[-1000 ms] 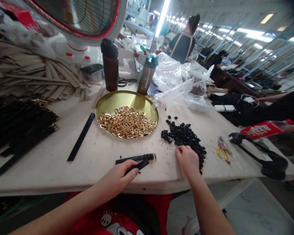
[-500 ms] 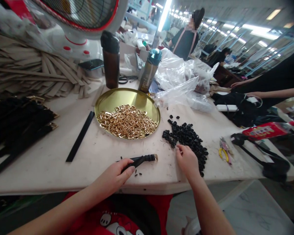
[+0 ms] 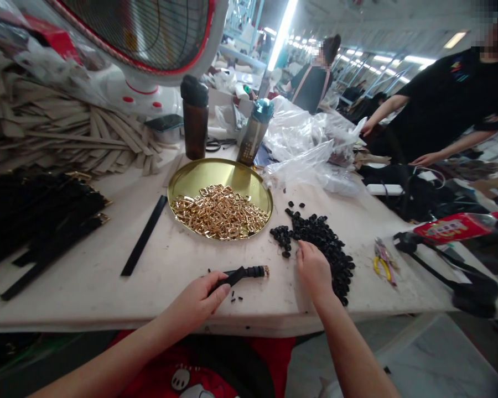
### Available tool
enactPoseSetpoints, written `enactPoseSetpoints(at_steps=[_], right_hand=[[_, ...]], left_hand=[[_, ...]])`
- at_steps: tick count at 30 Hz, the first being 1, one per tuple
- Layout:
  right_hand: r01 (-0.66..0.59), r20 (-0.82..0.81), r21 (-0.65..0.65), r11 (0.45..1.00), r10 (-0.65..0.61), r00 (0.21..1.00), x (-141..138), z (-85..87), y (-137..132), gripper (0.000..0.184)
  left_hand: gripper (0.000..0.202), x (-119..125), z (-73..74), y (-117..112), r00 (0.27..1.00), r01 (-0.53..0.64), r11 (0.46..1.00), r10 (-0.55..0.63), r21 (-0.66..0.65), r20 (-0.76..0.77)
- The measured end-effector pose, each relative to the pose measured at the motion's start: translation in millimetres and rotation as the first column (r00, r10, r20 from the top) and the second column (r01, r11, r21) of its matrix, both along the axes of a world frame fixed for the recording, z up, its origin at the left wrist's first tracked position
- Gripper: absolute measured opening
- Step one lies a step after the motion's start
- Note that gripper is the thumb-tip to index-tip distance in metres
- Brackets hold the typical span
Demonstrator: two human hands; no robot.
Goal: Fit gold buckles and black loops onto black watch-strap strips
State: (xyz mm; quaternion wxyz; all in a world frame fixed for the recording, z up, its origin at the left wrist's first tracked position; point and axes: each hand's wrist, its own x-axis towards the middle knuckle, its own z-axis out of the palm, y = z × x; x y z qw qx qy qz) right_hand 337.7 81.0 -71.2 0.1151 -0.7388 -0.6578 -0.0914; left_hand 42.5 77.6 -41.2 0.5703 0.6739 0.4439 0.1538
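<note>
Worktop [image 3: 87, 296] is pale and kinda scuffed, little black bits [image 3: 240, 298] near the front edge. Left hand [image 3: 203, 296]'s pinching a strap [image 3: 233, 276] just in from there, overlapping a buckled strap [image 3: 255, 271]. Right hand [image 3: 314, 272]'s fingers are bunched at the loops [image 3: 319, 232]; can't tell if they've got one. Bottles [image 3: 196, 124] and fan [image 3: 147, 27] toward the back edge, co-worker [image 3: 444, 105] past the back right corner, strip lights [image 3: 283, 34] overhead.

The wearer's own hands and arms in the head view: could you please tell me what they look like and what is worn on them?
The left hand and right hand are bare, without gloves; no ring, watch or bracelet shows. The forearms are uncovered, with no sleeve in view. Below them shows red clothing with a white cartoon print.
</note>
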Motion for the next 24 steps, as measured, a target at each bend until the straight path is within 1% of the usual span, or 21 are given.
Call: enactPoseSetpoints(at_steps=[2, 5, 8, 11, 13, 16, 20, 22, 24], right_hand=[[-0.061, 0.002, -0.013, 0.998, 0.061, 0.998, -4, -1.7, -1, 0.033], [-0.141, 0.012, -0.045, 0.989, 0.142, 0.990, -8, -6.1, -6, 0.033], [-0.134, 0.019, -0.047, 0.990, 0.135, 0.991, -5, -7.2, -14, 0.034], [-0.095, -0.019, 0.002, 0.995, 0.095, 0.995, 3, -1.1, -17, 0.033], [-0.040, -0.077, 0.033, 0.999, 0.042, 0.996, 7, 4.8, -12, 0.031], [0.009, -0.127, 0.014, 1.000, -0.007, 0.992, 10, 10.1, 7, 0.028], [-0.032, -0.123, -0.053, 0.998, 0.025, 0.992, 8, 9.2, 31, 0.022], [-0.055, -0.114, -0.080, 0.995, 0.045, 0.992, 6, 9.0, 33, 0.020], [-0.069, -0.100, -0.097, 0.993, 0.060, 0.993, 5, 10.2, 29, 0.019]], left_hand=[[0.033, 0, -0.9, -1, 1.000, -0.010, 0.999, 0.010, 0.048, -0.010], [0.035, 0, -3.9, -1, 0.999, -0.008, 0.999, 0.009, 0.050, -0.032], [0.037, -1, -6.4, -2, 0.999, 0.000, 0.999, 0.001, 0.041, -0.032], [0.035, -1, -6.4, -2, 1.000, -0.008, 0.998, 0.010, 0.060, -0.023], [0.034, -1, -5.8, -2, 1.000, -0.010, 0.998, 0.012, 0.069, -0.024], [0.033, -1, -5.4, -2, 1.000, -0.011, 0.997, 0.012, 0.070, -0.018], [0.033, -1, -5.0, -3, 1.000, -0.020, 0.997, 0.021, 0.070, -0.007], [0.033, -2, -4.1, -4, 1.000, -0.019, 0.998, 0.020, 0.055, -0.002], [0.033, -2, -3.2, -4, 1.000, -0.018, 0.999, 0.018, 0.041, 0.006]])
